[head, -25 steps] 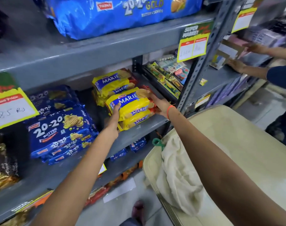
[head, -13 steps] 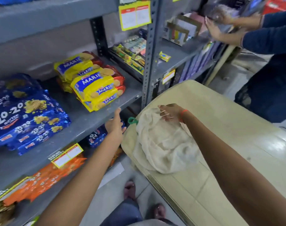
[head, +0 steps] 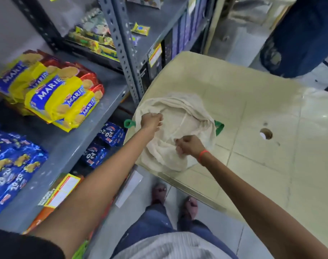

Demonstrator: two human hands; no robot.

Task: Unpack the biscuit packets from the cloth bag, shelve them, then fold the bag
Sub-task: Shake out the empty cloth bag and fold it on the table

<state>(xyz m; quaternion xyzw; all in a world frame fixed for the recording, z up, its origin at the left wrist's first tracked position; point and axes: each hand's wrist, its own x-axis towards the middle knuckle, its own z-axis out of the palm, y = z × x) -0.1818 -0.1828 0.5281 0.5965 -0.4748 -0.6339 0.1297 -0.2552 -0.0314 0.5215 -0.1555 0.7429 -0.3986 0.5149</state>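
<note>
A cream cloth bag [head: 185, 113] with green handles lies crumpled at the near left corner of a beige table [head: 252, 101]. My left hand [head: 152, 121] pinches the bag's cloth at its left side. My right hand [head: 190, 146] is closed on the cloth at the bag's near side. Yellow Marie biscuit packets [head: 53, 90] lie stacked on the grey shelf [head: 69, 146] to the left, apart from both hands. The bag looks limp; its inside is hidden.
Blue 20-20 cookie packets [head: 12, 169] lie on the same shelf at the left, more [head: 103, 143] on the shelf below. A slotted grey upright [head: 122, 49] stands beside the table corner. Another person in dark blue [head: 299, 38] stands at the far right. My feet [head: 174, 199] are on the floor below.
Both hands left the shelf and came down onto the bag. My left hand moved from the shelf edge to the cloth; my right hand closed on it. The view tilted downward.
</note>
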